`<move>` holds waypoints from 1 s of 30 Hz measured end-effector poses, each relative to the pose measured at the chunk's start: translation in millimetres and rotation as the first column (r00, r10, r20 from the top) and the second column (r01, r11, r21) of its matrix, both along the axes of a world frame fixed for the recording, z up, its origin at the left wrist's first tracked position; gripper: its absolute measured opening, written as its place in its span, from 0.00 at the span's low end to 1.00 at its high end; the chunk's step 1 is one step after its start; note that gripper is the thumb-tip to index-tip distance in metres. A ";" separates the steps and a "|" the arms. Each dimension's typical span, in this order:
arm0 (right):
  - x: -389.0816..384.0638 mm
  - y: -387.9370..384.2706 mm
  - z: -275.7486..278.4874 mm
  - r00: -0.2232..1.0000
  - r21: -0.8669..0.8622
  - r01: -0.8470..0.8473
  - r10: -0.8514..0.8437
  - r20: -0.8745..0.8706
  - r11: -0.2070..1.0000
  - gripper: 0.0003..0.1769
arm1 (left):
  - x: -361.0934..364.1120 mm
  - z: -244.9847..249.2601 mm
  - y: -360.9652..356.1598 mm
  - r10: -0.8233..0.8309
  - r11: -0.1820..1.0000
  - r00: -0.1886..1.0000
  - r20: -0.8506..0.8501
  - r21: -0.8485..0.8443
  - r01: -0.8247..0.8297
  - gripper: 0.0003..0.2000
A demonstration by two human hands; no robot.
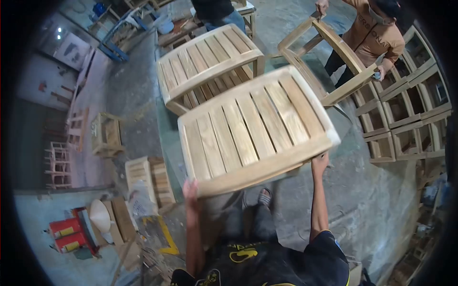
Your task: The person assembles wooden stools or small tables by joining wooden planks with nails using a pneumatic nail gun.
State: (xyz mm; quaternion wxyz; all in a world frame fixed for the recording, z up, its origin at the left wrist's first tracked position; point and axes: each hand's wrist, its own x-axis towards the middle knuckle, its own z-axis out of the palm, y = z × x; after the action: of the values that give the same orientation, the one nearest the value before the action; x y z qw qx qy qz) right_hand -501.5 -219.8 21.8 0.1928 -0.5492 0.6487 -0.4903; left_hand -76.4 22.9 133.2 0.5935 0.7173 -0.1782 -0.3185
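Note:
A slatted wooden table (245, 128) with rounded corners is held in front of my body, its top facing up and tilted. My left hand (191, 190) grips its near left corner, the fingers partly blurred. At the near right corner my right hand (320, 163) is closed on the frame's edge, with most fingers hidden beneath it. Just beyond, a similar slatted table (207, 59) with a lower slatted shelf stands very close to the held one.
A person (374, 35) at the upper right holds an open wooden frame (329, 40). Stacked frames (405, 109) line the right side. Another person (214, 12) stands at the top. A small slatted piece (138, 171) and red fire extinguishers (69, 238) are at left.

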 end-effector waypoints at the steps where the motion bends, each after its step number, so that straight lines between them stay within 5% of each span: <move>1: -1.2 8.9 -29.9 1.000 0.093 -0.012 0.011 0.015 0.996 0.28 | -9.4 0.8 -11.0 0.063 0.998 0.992 -0.106 0.023 -0.061 0.23; 2: -5.1 18.1 -62.2 0.999 0.185 -0.023 0.018 0.029 0.982 0.28 | -13.9 -0.1 -18.8 0.123 0.992 0.969 -0.213 0.054 -0.114 0.24; 6: -19.4 62.8 -168.0 0.972 0.021 0.071 -0.074 0.222 0.997 0.16 | -15.3 -42.7 14.4 0.004 0.999 0.931 -0.365 0.036 0.010 0.35; 8: -19.9 65.3 -168.5 0.972 0.124 0.113 -0.135 0.191 0.986 0.16 | -21.0 -42.6 20.0 -0.040 0.998 0.894 -0.446 0.028 0.059 0.33; 9: -21.8 62.9 -167.1 0.976 0.202 0.133 -0.164 0.145 0.970 0.15 | -25.6 -44.6 21.2 -0.079 0.996 0.935 -0.345 0.009 0.087 0.21; 12: -33.1 54.5 -130.4 0.974 0.514 0.227 -0.186 -0.130 0.827 0.14 | -7.6 -47.6 -1.3 -0.081 0.982 0.991 -0.108 0.160 0.098 0.22; 14: -48.3 57.0 -91.9 0.961 0.636 0.277 -0.207 -0.183 0.720 0.14 | 11.3 -33.8 -44.2 -0.057 0.981 0.989 -0.139 0.174 0.081 0.23; 16: -72.2 65.9 -53.4 0.916 0.647 0.213 -0.381 0.129 0.732 0.14 | 33.5 -16.1 -88.9 -0.169 0.951 0.975 -0.145 0.237 0.200 0.26; 18: -93.1 73.4 -17.2 0.658 0.571 0.160 -0.518 0.546 0.805 0.15 | 47.4 -12.7 -112.6 -0.207 0.943 0.954 -0.217 0.216 0.254 0.29; 22: -64.7 27.1 111.2 0.911 0.458 0.077 -0.249 0.328 0.886 0.18 | 53.0 -31.0 -123.7 -0.153 0.966 0.901 -0.407 0.133 0.224 0.34; 24: -56.5 -4.2 90.4 0.995 0.464 0.004 -0.048 0.084 0.886 0.22 | 44.7 -29.0 -139.1 -0.140 0.974 0.885 -0.445 0.100 0.204 0.34; 26: -36.0 -23.9 54.6 0.981 0.610 -0.110 -0.014 0.195 0.785 0.30 | 38.5 -13.5 -138.9 -0.108 0.978 0.870 -0.481 0.104 0.179 0.34; 30: -17.8 -29.1 118.2 0.987 0.781 -0.041 0.148 -0.067 0.623 0.45 | 28.3 10.5 -144.0 -0.080 0.982 0.887 -0.454 0.115 0.148 0.35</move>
State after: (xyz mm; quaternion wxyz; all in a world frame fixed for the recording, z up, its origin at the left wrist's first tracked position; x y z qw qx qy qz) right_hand -519.3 -248.9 139.9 0.3953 -0.4751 0.7775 -0.1165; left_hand -48.1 -121.1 143.8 0.5444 0.6547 -0.0549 -0.5216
